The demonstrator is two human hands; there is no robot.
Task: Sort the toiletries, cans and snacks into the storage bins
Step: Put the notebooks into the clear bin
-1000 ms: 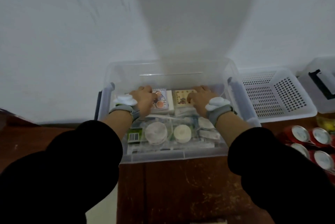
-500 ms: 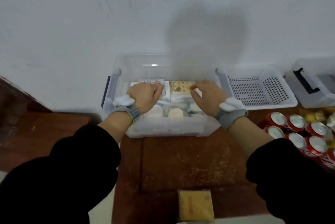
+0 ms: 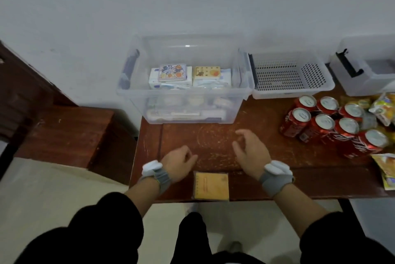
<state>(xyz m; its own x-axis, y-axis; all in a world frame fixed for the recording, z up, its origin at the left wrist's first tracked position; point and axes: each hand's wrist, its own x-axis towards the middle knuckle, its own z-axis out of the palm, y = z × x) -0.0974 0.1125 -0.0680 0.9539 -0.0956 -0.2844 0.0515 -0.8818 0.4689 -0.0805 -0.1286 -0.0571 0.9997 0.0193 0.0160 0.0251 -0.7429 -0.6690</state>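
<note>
**Flat yellow packet [image 3: 211, 185] on the bench [image 3: 213, 135], between left hand [image 3: 178, 164] and right hand [image 3: 251, 154].**

We see the left hand loosely curled and the right hand with fingers apart, neither holding anything. The packet lies just behind both sets of fingertips, nearer the left hand; we judge it the likely next pick. The red cans [image 3: 324, 122] stand well right of the right hand.

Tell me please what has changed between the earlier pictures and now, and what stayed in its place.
Both hands came off the packs in the clear bin and drew back toward the person. The left hand and the right hand now hover empty over the table in front of the bin. The packs, the white basket and the red cans stayed put.
</note>
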